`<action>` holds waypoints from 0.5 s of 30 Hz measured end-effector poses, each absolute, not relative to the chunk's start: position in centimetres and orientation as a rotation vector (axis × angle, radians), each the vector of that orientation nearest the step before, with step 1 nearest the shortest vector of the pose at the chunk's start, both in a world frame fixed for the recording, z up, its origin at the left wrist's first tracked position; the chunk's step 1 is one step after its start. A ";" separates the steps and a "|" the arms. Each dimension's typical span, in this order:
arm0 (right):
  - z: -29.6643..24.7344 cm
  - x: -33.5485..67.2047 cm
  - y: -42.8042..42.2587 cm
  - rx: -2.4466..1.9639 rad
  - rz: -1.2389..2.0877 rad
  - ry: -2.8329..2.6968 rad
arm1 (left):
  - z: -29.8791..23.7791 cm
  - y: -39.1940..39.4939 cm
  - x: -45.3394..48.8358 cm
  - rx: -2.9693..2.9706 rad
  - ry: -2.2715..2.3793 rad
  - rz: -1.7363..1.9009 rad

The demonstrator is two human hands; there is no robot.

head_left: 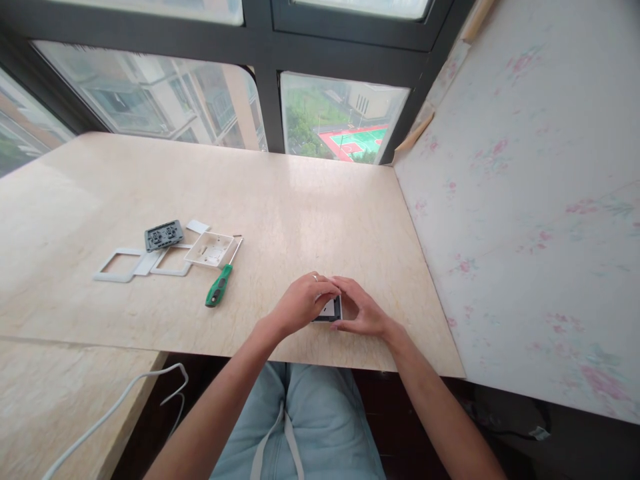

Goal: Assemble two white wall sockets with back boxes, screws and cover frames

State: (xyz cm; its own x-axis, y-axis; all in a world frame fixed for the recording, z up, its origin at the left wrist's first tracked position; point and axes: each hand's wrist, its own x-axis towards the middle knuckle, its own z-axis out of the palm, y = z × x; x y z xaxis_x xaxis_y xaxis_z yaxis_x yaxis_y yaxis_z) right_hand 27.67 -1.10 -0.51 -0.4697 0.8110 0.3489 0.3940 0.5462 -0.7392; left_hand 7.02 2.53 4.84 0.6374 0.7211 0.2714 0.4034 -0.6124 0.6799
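Note:
Near the front edge of the tabletop, both hands are at a small square wall switch with a white face and dark frame. Much of it is hidden by my fingers, so its exact kind is hard to make out. My left hand, with a ring on one finger, curls over its top and left side, fingers bent down onto it. Around the right side wraps my right hand, thumb at the near edge and fingers at the far edge. The piece lies on or just above the table.
A green-handled screwdriver lies left of my hands, its tip by a white back box. Further left are white frames, a white plate and a dark grey module. A patterned wall borders the right, windows the back.

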 end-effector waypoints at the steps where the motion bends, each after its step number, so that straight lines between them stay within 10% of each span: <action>1: -0.4 27.7 -1.1 -0.971 0.763 -2.085 | 4.8 2.5 7.0 2.285 0.876 0.720; 15: -0.6 27.7 -1.0 -0.984 0.785 -2.075 | 4.4 2.5 7.5 2.501 0.846 0.643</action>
